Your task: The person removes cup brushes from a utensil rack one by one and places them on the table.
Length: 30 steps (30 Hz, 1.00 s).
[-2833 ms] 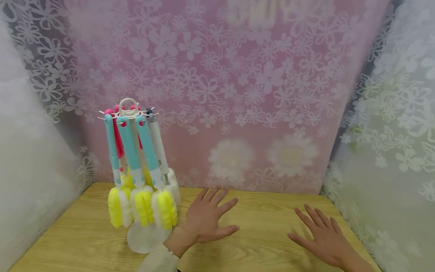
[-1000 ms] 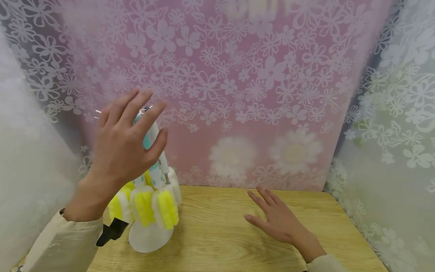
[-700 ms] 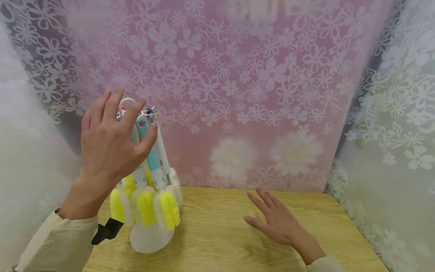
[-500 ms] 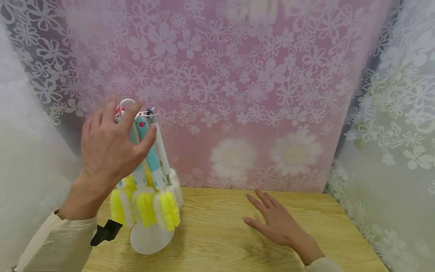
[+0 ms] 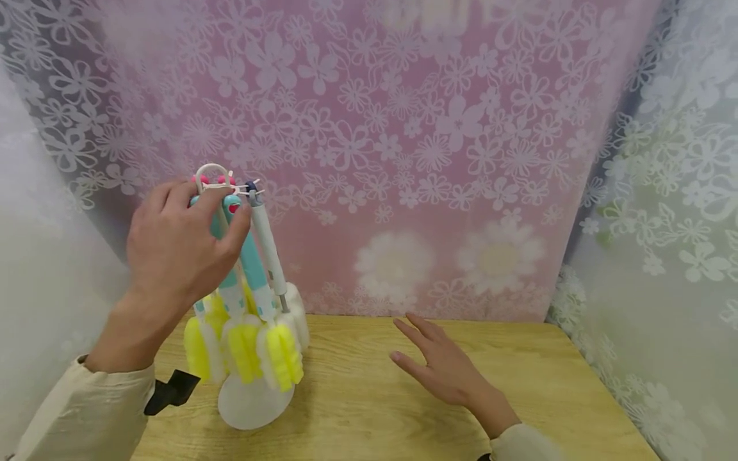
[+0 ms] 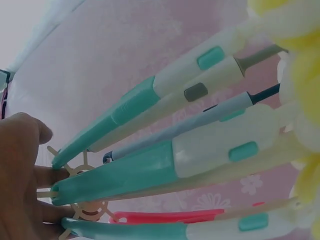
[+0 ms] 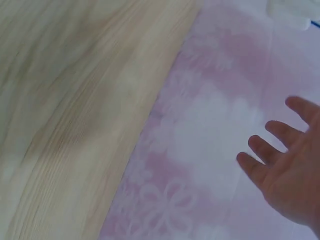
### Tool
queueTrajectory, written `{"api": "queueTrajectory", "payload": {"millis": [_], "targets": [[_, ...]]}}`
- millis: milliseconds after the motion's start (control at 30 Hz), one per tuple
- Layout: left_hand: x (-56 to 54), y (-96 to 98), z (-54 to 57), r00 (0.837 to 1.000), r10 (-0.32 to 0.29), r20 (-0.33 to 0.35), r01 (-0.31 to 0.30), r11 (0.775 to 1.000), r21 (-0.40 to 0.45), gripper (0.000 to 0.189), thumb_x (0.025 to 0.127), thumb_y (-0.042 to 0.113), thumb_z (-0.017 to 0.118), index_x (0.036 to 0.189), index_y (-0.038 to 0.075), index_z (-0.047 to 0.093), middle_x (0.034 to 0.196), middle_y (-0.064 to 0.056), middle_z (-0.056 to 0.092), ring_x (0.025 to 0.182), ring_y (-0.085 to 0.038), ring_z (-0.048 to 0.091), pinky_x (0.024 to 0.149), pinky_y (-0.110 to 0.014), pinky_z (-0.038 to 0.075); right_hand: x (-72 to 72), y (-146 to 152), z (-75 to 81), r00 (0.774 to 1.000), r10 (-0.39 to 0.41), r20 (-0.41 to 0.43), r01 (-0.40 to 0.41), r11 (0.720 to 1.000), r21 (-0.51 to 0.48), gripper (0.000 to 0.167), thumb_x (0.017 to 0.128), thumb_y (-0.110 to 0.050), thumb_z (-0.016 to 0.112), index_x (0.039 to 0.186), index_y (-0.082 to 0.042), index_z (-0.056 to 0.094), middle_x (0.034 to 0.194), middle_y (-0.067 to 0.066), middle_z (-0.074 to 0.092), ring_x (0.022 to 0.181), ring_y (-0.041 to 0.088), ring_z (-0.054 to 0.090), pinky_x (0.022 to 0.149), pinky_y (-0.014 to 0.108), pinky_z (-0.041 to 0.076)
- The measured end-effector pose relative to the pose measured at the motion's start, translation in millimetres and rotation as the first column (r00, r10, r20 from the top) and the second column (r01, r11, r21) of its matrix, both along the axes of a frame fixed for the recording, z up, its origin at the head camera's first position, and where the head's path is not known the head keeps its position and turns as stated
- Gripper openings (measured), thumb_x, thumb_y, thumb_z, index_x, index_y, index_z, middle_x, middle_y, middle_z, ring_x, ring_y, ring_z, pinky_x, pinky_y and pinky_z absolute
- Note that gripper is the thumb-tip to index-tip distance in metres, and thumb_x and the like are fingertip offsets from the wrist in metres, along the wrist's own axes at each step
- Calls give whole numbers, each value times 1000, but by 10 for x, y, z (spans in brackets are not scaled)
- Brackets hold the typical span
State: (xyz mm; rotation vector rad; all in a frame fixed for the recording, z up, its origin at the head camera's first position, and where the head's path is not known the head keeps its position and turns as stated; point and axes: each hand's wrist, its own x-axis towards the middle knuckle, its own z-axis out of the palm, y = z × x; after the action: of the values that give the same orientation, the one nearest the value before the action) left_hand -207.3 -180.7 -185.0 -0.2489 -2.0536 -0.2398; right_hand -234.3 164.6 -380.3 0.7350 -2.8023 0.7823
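A white hanging stand with a loop on top and a round base (image 5: 254,406) stands at the left of the table. From its hooks hang several sponge bottle brushes (image 5: 252,259) with teal, pink or white handles and yellow-and-white heads (image 5: 282,355). My left hand (image 5: 175,246) is over the stand's top, its fingers reaching across the hooked hub and its thumb beside a teal handle. In the left wrist view those fingers pass behind the teal handle tops (image 6: 115,180). My right hand (image 5: 446,368) hovers over the table, fingers spread and holding nothing.
The wooden table (image 5: 357,403) ends at a pink flower-patterned sheet (image 5: 369,160) at the back. Pale flower-patterned sheets hang at both sides, the right one (image 5: 686,211) meeting the table's right edge.
My left hand has risen from the table to the stand, then lowered its fingers onto the hub. My right hand has shifted left over the table. The brushes still hang on the stand.
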Motion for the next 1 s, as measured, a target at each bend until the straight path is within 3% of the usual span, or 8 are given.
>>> {"api": "queueTrajectory", "payload": {"millis": [133,267,367,533,833,933,1000], "targets": [[-33,-37,-11,999,-26,-36,27,1000,11,44,93,38,46,109,4,69,100,-25,60,104,-43,49,82,-58,43,-75,-298,134,998,51,27,-45,979,-201,56,97,-54,40,146,-29,37,151,-5,30,137,24,30,102,57,33],[-66,-34,-36,997,-34,-63,37,998,48,46,94,40,44,108,4,69,98,-24,59,104,-42,48,83,-56,42,-119,-600,252,988,149,37,-121,901,-417,46,99,-44,44,141,-25,45,145,-2,41,131,19,40,102,51,36],[-104,-4,-63,994,-34,-99,41,997,64,48,94,41,43,106,4,70,98,-24,59,103,-42,48,82,-55,42,-138,-812,327,977,211,26,-168,839,-518,42,99,-39,47,138,-24,49,139,-2,48,123,15,48,100,45,40],[-157,42,-111,986,-26,-164,36,998,59,49,91,41,45,106,1,70,97,-26,60,101,-43,49,81,-56,43,-196,-1147,455,967,253,21,-191,780,-595,39,97,-35,53,134,-21,54,131,-6,54,115,10,54,96,36,44],[-178,67,-142,984,-6,-177,20,997,81,47,92,42,47,104,3,70,99,-25,61,108,-42,50,85,-56,45,-314,-1635,581,940,342,-5,-240,649,-722,40,94,-29,61,131,-16,56,126,3,59,108,14,60,91,29,48],[-200,65,-139,984,-1,-177,17,996,88,47,93,42,47,104,3,70,101,-25,61,110,-41,50,87,-56,45,-352,-1748,596,937,349,-17,-246,626,-740,40,92,-26,63,131,-18,57,122,-1,61,107,16,61,88,29,50],[-212,61,-138,985,1,-172,14,996,89,47,93,42,46,105,3,70,103,-25,61,110,-41,50,86,-56,45,-373,-1810,608,945,326,-29,-241,631,-737,40,92,-25,64,131,-17,57,119,-2,62,106,16,61,88,30,50]]}}
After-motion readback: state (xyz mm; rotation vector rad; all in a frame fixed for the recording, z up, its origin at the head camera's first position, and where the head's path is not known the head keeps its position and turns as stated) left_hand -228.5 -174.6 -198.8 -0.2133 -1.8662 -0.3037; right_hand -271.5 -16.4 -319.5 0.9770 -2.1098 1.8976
